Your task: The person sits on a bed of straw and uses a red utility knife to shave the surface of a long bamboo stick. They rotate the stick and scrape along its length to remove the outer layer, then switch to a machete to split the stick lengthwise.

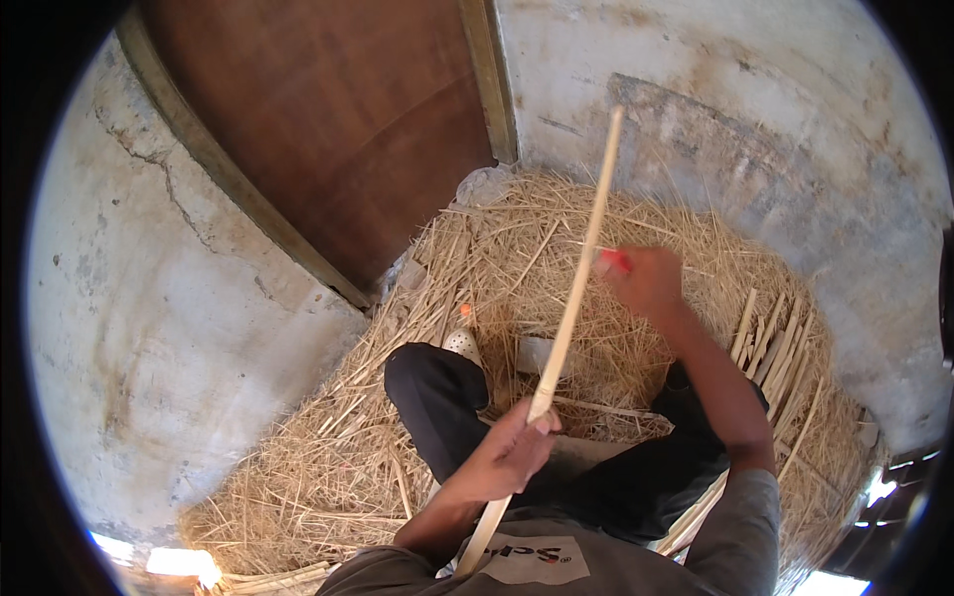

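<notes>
A long pale bamboo strip [571,313] slants up and away from my lap, its far end reaching toward the wall. My left hand [515,452] is closed around its lower part, and the near end runs down against my shirt. Farther out, my right hand [646,283] is closed on a small red-handled tool [615,260] at the right side of the strip. The tool's working end is too small and blurred to make out, so I cannot tell whether it touches the strip.
Straw-like shavings [586,228] cover the floor around my bent legs. A bundle of split strips [780,348] lies to the right. A brown door [338,109] stands ahead on the left, between stained plaster walls [785,129]. Near my light shoe [461,344] lies a small orange object [465,310].
</notes>
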{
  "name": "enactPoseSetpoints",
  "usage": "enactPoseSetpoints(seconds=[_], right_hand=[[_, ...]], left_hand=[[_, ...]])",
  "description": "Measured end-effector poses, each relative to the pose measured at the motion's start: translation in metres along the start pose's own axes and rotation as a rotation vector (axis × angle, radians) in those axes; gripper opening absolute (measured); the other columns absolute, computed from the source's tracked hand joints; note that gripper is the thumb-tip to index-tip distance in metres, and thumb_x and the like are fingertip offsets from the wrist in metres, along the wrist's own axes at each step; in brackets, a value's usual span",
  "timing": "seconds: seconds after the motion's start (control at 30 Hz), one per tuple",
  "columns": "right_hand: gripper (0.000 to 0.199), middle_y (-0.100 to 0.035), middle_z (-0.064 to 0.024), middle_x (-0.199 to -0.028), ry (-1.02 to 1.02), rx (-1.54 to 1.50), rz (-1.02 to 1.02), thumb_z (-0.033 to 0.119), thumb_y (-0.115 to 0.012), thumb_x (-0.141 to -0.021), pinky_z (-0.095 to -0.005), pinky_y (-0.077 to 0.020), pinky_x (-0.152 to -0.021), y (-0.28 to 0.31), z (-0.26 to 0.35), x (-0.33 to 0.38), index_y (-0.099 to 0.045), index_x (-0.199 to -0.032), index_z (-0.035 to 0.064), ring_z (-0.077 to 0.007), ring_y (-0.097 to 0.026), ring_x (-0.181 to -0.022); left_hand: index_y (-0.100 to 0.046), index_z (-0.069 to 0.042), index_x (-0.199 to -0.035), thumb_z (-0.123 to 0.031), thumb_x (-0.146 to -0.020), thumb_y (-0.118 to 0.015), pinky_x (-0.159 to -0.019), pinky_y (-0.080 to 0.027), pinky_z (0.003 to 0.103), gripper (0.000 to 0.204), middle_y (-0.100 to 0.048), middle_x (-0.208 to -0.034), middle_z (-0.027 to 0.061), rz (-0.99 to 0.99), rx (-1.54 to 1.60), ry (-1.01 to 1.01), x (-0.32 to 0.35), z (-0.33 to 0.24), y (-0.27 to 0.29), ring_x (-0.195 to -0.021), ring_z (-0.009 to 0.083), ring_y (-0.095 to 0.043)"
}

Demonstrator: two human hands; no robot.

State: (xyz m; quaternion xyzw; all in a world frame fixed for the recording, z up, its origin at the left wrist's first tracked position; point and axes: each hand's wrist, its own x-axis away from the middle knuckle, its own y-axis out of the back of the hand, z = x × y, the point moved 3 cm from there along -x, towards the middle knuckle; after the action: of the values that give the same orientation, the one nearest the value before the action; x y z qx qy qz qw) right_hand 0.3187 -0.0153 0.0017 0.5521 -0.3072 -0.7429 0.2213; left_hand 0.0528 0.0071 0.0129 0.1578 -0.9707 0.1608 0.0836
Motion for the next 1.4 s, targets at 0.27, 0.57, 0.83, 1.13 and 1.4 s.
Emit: enactPoseSetpoints(seconds=[0.27,0.57,0.83,1.13,1.4], right_hand=[[0.061,-0.047,-0.0052,-0.045,0.176,-0.091,0.044,0.062,-0.059,-0.081,-0.0368,-0.0414,-0.043,0.010,0.027,0.010,-0.054,-0.055,0.0070,-0.0227,-0.049,-0.039],[0.066,-0.051,-0.0091,-0.049,-0.289,0.118,0.109,0.068,-0.050,-0.084,-0.0392,-0.0415,-0.049,0.003,-0.078,-0.016,-0.063,-0.064,0.0072,-0.0251,-0.055,-0.050],[0.071,-0.057,-0.0168,-0.058,-0.598,0.177,0.018,0.069,-0.042,-0.087,-0.0457,-0.0444,-0.057,0.026,-0.175,-0.023,-0.063,-0.067,0.0037,-0.0355,-0.058,-0.059],[0.062,-0.064,-0.0174,-0.069,-0.556,0.426,0.115,0.066,-0.048,-0.083,-0.0470,-0.0494,-0.065,0.017,-0.229,0.019,-0.068,-0.080,0.0078,-0.0379,-0.063,-0.071],[0.067,-0.066,-0.0216,-0.098,-1.162,0.353,0.142,0.065,-0.041,-0.088,-0.0525,-0.0468,-0.079,0.014,-0.381,0.116,-0.060,-0.121,0.0092,-0.0379,-0.065,-0.081]], left_hand=[[-0.045,-0.007,-0.101,-0.025,-0.104,-0.035,-0.041,-0.028,0.020,0.021,-0.035,-0.054,-0.0024,0.079,0.033,-0.067,0.001,0.006,0.006,-0.039,0.0060,-0.030],[-0.043,-0.005,-0.102,-0.022,-0.104,-0.034,-0.039,-0.027,0.020,0.019,-0.034,-0.057,-0.0027,0.166,0.025,-0.006,0.010,0.008,-0.005,-0.043,0.0049,-0.029],[-0.042,-0.005,-0.103,-0.021,-0.104,-0.034,-0.046,-0.027,0.020,0.018,-0.035,-0.063,-0.0034,0.279,-0.015,0.044,0.033,0.007,-0.007,-0.049,0.0037,-0.033],[-0.043,-0.005,-0.101,-0.020,-0.104,-0.034,-0.048,-0.028,0.021,0.018,-0.036,-0.067,-0.0029,0.301,-0.146,0.084,0.042,0.021,0.014,-0.052,0.0040,-0.033],[-0.050,-0.007,-0.106,-0.018,-0.102,-0.041,-0.053,-0.030,0.019,0.015,-0.041,-0.072,-0.0043,0.210,0.055,0.424,0.122,0.020,0.055,-0.061,0.0027,-0.036]])
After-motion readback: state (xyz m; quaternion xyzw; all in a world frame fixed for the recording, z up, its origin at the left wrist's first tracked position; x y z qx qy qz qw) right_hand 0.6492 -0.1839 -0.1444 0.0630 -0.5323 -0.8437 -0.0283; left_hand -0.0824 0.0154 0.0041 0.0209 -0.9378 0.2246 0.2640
